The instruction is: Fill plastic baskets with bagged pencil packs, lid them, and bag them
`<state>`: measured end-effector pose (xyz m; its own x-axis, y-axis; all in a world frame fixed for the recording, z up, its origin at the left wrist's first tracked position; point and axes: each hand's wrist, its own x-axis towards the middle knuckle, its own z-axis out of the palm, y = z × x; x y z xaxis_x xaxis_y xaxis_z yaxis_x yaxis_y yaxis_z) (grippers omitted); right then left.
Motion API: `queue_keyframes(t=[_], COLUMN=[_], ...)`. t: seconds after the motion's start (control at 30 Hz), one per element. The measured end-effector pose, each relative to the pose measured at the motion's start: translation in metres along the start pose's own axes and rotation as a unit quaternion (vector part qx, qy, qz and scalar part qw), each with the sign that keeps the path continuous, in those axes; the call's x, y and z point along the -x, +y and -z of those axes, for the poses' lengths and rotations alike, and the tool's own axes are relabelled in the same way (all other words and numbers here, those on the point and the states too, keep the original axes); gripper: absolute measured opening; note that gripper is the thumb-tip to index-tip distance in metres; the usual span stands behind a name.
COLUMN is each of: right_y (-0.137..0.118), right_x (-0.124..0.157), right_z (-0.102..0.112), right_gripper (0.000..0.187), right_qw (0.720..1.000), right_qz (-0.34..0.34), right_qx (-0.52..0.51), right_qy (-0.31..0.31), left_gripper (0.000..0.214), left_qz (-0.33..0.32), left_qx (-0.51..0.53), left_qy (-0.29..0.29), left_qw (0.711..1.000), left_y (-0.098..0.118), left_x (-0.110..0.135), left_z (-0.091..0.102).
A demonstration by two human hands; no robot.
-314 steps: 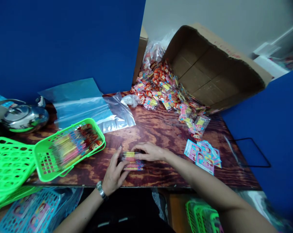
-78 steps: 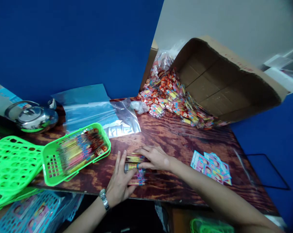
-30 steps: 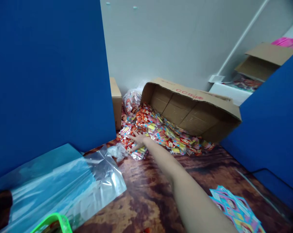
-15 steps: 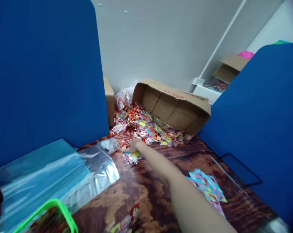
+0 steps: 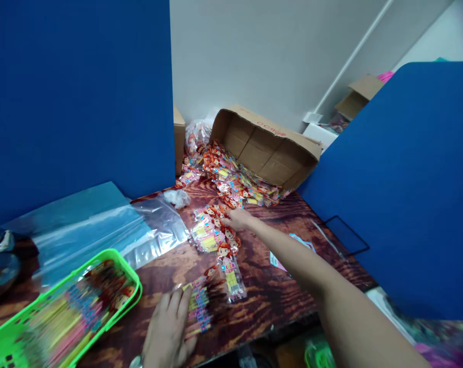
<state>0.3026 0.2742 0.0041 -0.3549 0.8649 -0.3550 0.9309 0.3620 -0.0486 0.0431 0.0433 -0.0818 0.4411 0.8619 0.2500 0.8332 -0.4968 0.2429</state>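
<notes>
My left hand (image 5: 168,327) lies at the front of the table with its fingers stretched out, against a row of small clear packets (image 5: 198,306) with pink and yellow contents and red-haired cartoon heads. Farther forward, my right hand (image 5: 239,219) touches a loose heap of similar packets (image 5: 208,230). Its fingertips are blurred and partly lost among them, so their grip does not show. One single packet (image 5: 231,271) lies between the two hands. A green basket (image 5: 118,258) at left holds more packets, side by side.
A tipped cardboard box (image 5: 281,135) spills a large pile of packets (image 5: 242,184) at the back. Clear plastic bags (image 5: 158,225) lie at left, beside a crumpled plastic wad (image 5: 176,198). Blue partitions (image 5: 78,102) flank the wooden table (image 5: 262,291). Printed cards (image 5: 279,260) lie partly behind my right forearm.
My right hand has moved right from the small group of packets, where more packets now lie. My left hand has come into view at the front row. The camera view has shifted.
</notes>
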Motion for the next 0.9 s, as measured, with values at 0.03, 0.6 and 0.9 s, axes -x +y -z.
queue_keyframes(t=[0.03, 0.6, 0.9], right_y=[-0.003, -0.017, -0.045], right_x=[0.011, 0.078, 0.027], right_z=[-0.002, -0.049, -0.050], right_gripper=[0.029, 0.009, 0.033], right_qw=[1.000, 0.947, 0.969], right_qz=[0.018, 0.301, 0.213], right_qx=[0.011, 0.112, 0.065], right_qy=[-0.001, 0.018, 0.111], left_gripper=[0.080, 0.067, 0.066], left_qz=[0.001, -0.058, -0.051], left_qx=[0.006, 0.052, 0.078], left_qy=[-0.001, -0.020, -0.063], left_qw=[1.000, 0.997, 0.994], left_y=[0.001, -0.006, -0.010], left_x=[0.000, -0.004, -0.003], left_z=[0.001, 0.010, 0.005])
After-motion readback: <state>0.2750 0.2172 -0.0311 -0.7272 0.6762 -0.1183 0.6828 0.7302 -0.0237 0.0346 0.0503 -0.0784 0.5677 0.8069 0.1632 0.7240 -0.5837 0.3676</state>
